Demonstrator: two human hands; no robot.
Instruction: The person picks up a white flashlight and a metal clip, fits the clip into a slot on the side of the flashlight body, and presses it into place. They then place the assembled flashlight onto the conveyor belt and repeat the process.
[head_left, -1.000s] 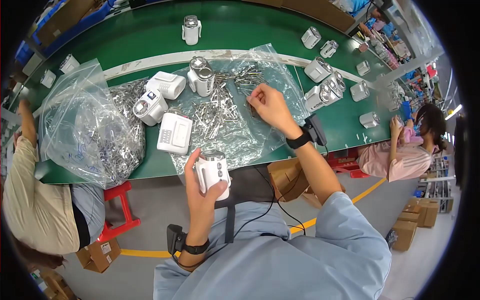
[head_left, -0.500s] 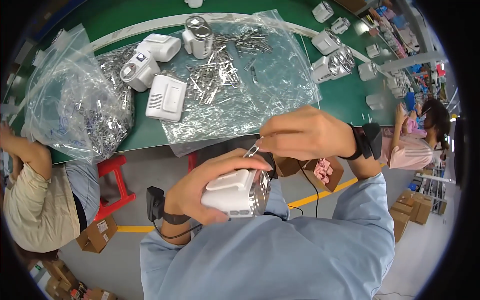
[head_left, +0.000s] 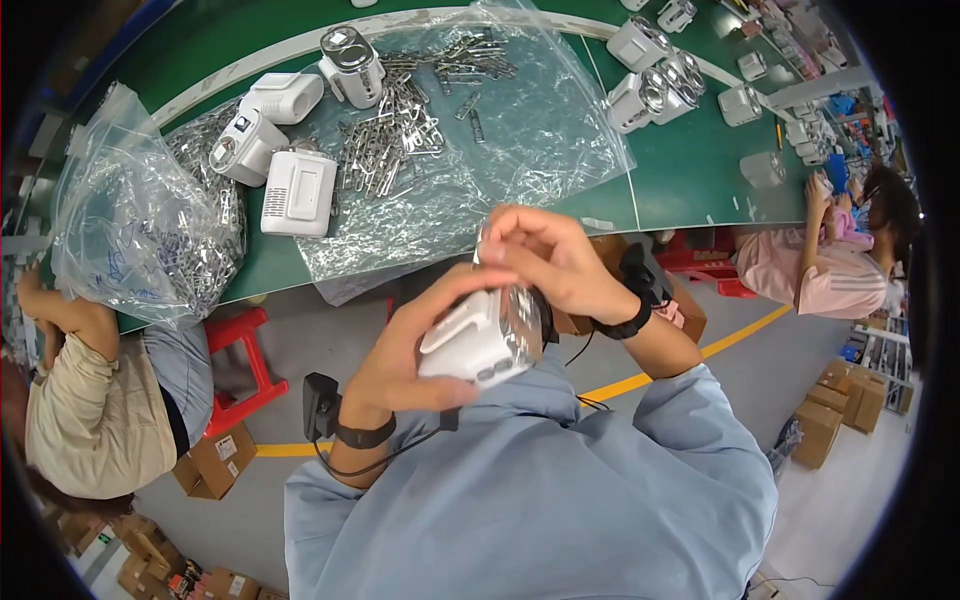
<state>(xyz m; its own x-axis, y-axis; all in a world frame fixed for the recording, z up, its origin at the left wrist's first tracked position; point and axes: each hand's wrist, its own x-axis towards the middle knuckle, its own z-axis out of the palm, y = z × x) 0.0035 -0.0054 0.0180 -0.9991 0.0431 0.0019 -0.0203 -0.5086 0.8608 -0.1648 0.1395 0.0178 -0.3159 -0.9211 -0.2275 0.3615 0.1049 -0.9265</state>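
Close to the chest, the left hand wraps a white lamp housing while the right hand pinches at its top edge. Beyond lies a green tabletop with clear plastic sheet, metal clips; grey floor below.

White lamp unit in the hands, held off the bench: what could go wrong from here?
1. The white lamp unit sits in the left hand over open floor, clear of the green table; a slip could drop it.
2. The right hand pinches something small at its top edge; it could fall unseen.
3. Loose metal clips lie spread on a plastic bag and could slide off.
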